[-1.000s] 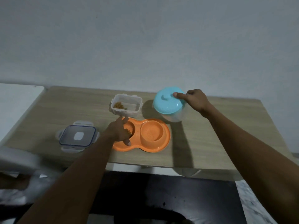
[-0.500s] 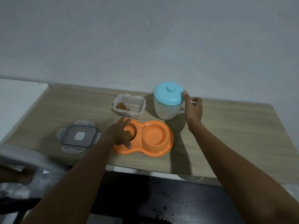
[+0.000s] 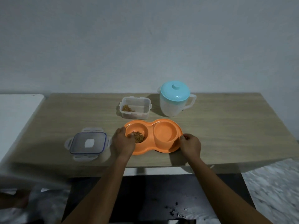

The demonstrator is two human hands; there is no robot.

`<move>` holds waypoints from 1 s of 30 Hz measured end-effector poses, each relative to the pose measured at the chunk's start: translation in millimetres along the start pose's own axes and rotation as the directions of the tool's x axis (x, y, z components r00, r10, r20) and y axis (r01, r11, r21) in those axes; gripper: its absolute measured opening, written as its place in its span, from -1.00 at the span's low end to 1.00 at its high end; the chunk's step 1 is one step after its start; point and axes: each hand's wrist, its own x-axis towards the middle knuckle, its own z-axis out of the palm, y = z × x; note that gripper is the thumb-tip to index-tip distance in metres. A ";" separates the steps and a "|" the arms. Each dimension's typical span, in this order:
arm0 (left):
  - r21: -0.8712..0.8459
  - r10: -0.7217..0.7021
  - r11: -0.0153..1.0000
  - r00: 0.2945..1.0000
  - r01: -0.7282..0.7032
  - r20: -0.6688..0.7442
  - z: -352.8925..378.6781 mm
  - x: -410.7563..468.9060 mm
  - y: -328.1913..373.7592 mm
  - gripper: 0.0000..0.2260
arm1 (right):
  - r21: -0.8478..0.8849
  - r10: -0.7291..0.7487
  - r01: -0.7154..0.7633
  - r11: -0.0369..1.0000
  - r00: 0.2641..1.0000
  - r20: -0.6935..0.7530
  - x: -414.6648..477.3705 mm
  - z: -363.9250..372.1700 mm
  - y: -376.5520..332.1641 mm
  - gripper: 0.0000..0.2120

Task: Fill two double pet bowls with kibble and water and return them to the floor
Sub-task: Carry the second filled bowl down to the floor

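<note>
The orange double bowl (image 3: 153, 136) sat near the front edge of the wooden table (image 3: 226, 126), and everything else I place against it; my left hand (image 3: 123, 142) rested on the bowl's left end, thumb along the outer rim and fingers curled over into the left well, touching the small heap of kibble (image 3: 138, 137) there, though whether they pinched any pieces I could not tell; my right hand (image 3: 191, 145) was at the bowl's right end, fingers bent narrow and closed on the rim; the right well of the bowl held no kibble, and whether there was water in it I could not tell; just behind the bowl stood a clear plastic box (image 3: 135, 107), open, with a little kibble in its left corner; behind the bowl and to the right stood a pale jug (image 3: 174, 104) with a blue lid (image 3: 174, 91) on it, its handle pointing right, apart from both my hands; to the left of the bowl, just beside my left wrist, the box's lid (image 3: 88, 143) lay flat on the table, clear with a blue seal line and clips spread out.
</note>
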 end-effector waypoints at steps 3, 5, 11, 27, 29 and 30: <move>-0.026 -0.050 0.998 0.999 0.050 0.012 -4.5 1.1 6.3 -0.67 | -0.009 0.004 -0.004 1.000 1.000 0.005 -3.0 1.2 0.9 -0.79; -0.049 -0.080 0.995 0.996 0.082 0.050 -8.8 3.5 10.1 -0.70 | -0.023 0.000 0.001 1.000 0.999 0.034 -1.3 0.1 2.3 -0.80; -0.078 -0.146 0.985 0.983 0.155 0.113 -10.9 -5.7 28.2 -0.72 | 0.098 0.000 -0.012 0.995 0.993 0.121 1.4 -19.8 7.2 -0.75; -0.254 -0.022 0.967 1.000 0.017 -0.014 70.9 -157.5 235.7 -0.65 | 0.467 -0.110 0.038 0.883 0.986 0.127 54.2 -275.3 97.3 -0.64; -0.302 0.006 0.953 1.000 -0.010 -0.014 85.8 -178.3 268.5 -0.63 | 0.481 -0.110 0.047 0.875 0.988 0.104 61.1 -318.4 109.4 -0.60; -0.330 0.028 0.944 1.000 -0.028 -0.003 96.4 -190.1 286.5 -0.62 | 0.485 -0.112 0.054 0.873 0.989 0.093 64.5 -344.0 118.4 -0.59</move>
